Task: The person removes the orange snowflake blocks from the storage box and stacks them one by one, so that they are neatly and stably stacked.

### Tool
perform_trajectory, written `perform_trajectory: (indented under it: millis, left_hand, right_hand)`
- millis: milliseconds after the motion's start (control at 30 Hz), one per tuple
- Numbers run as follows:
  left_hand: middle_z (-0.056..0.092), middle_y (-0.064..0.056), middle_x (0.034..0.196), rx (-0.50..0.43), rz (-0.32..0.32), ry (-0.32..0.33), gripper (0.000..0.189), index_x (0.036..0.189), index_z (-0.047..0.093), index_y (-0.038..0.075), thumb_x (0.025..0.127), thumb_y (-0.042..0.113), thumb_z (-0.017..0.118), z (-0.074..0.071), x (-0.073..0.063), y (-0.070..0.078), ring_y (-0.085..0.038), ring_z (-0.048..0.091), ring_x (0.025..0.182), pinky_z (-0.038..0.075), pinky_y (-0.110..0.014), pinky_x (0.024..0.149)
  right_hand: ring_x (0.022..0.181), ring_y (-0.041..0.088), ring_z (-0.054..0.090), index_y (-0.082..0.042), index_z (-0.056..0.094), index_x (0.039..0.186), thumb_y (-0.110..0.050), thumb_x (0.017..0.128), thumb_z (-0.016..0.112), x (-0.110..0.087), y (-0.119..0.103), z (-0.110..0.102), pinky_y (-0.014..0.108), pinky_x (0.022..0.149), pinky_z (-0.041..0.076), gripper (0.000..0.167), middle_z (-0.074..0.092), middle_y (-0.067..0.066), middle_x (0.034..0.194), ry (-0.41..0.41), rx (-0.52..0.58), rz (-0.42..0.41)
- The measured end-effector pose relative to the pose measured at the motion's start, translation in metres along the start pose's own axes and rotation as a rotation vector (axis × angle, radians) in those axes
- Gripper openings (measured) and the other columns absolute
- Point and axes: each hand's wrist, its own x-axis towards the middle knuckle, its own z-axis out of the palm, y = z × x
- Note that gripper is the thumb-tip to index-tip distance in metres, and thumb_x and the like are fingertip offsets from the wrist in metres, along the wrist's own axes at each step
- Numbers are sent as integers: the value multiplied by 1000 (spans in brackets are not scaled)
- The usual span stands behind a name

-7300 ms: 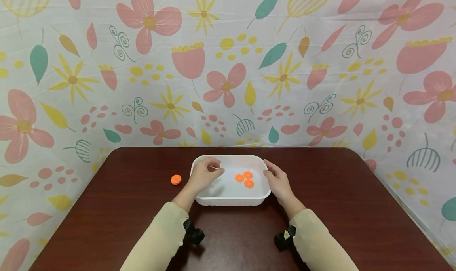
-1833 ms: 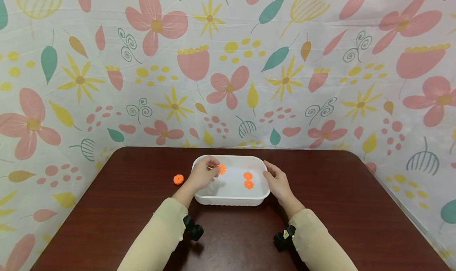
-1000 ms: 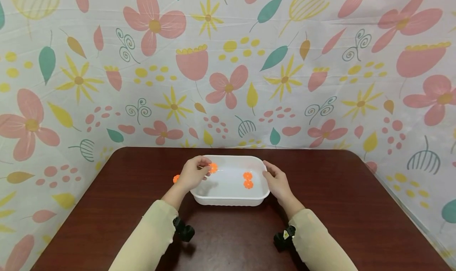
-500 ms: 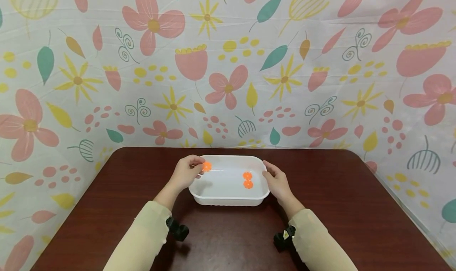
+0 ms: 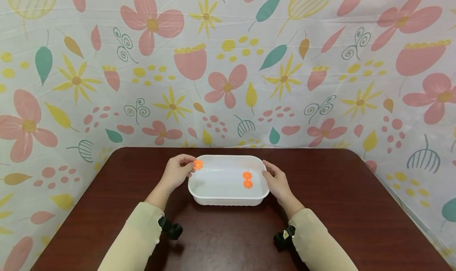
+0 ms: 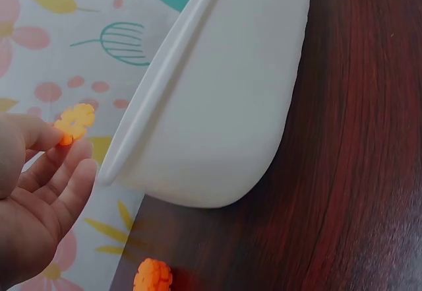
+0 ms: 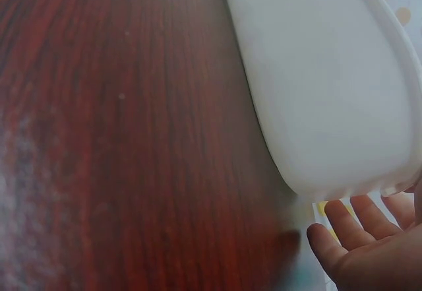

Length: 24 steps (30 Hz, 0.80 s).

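Note:
My left hand (image 5: 176, 171) pinches a flower-shaped carrot slice (image 5: 198, 165) between thumb and fingertips, at the back left corner of the white tray (image 5: 228, 201). The left wrist view shows this orange carrot slice (image 6: 76, 121) upright, with the other fingers loosely bent below it. My right hand (image 5: 278, 180) holds the tray's right rim, its fingers against the outer wall (image 7: 343, 106). Two more carrot slices (image 5: 247, 180) lie touching on the tray floor, right of the middle.
A small stack of orange slices (image 6: 153, 275) stands on the dark wooden table (image 5: 228, 239), outside the tray's left end; my left hand hides it in the head view. A flower-patterned cloth (image 5: 228, 65) hangs behind the table.
My left hand first came up without a slice; one of three slices in the tray was then lifted out and carried left to the rim. My right hand stayed at the rim.

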Motion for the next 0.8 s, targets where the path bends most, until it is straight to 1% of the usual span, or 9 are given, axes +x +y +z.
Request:
perform_trajectory:
  millis: [100, 167, 267, 400, 467, 567, 633, 733, 800]
  left_hand:
    - [66, -15, 97, -9, -29, 6, 19, 110, 64, 4, 93, 10, 58, -4, -1, -2, -31, 66, 82, 58, -37, 71]
    - [66, -16, 97, -18, -43, 13, 20, 110, 64, 4, 93, 11, 58, -7, -1, -4, -30, 66, 80, 58, -42, 74]
    - [67, -16, 98, -15, -53, 30, 20, 110, 65, 4, 93, 12, 58, -12, -2, -8, -25, 67, 76, 57, -44, 75]
    - [67, -16, 97, -18, -57, 43, 20, 111, 65, 4, 93, 12, 58, -18, -3, -14, -30, 66, 80, 58, -43, 72]
    - [66, -16, 95, -26, -65, 48, 21, 111, 64, 3, 93, 11, 58, -21, -4, -16, -28, 66, 78, 58, -42, 71]
    - [65, -17, 96, -28, -50, 62, 21, 111, 64, 1, 92, 9, 58, -24, -4, -20, -25, 67, 77, 58, -40, 70]
    - [65, -17, 97, -17, -41, 71, 22, 111, 64, 1, 92, 8, 57, -26, -5, -23, -20, 67, 76, 58, -38, 70]
    - [64, -17, 98, -5, -42, 81, 22, 111, 65, 1, 92, 8, 57, -28, -5, -27, -22, 68, 80, 58, -35, 70]
    - [64, -16, 100, 5, -59, 82, 23, 112, 65, 2, 92, 10, 57, -30, -5, -29, -20, 68, 79, 58, -35, 70]
  right_hand:
    - [130, 28, 44, -15, 43, 142, -19, 98, 46, 0, 1, 0, 44, 102, 44, 44, 46, 15, 142, 0, 3, -5]
    - [129, 28, 46, -14, 43, 142, -19, 98, 46, 0, 1, 0, 44, 101, 45, 44, 47, 16, 141, -1, 3, -10]
    - [129, 28, 46, -14, 43, 142, -19, 98, 46, 1, 1, 0, 44, 101, 45, 44, 47, 16, 140, -1, 4, -16]
    - [131, 28, 44, -13, 43, 142, -19, 98, 46, 0, 1, 0, 44, 103, 43, 44, 47, 16, 141, -3, 10, -17]
    - [132, 28, 43, -13, 43, 142, -19, 98, 46, 0, 0, 0, 44, 104, 43, 44, 46, 16, 142, -4, 13, -14]
    - [133, 28, 42, -13, 43, 142, -18, 98, 46, 0, 0, 0, 44, 104, 42, 44, 45, 16, 142, -5, 14, -12]
    - [133, 28, 42, -13, 43, 142, -19, 98, 46, 0, 0, 0, 44, 104, 42, 44, 45, 16, 142, -5, 14, -11]
    - [133, 28, 42, -14, 43, 142, -19, 98, 46, 0, 0, 0, 44, 104, 42, 44, 45, 15, 143, -5, 12, -10]
    - [133, 28, 42, -14, 43, 142, -19, 98, 46, 0, 1, 0, 44, 104, 43, 44, 46, 15, 142, -4, 13, -9]
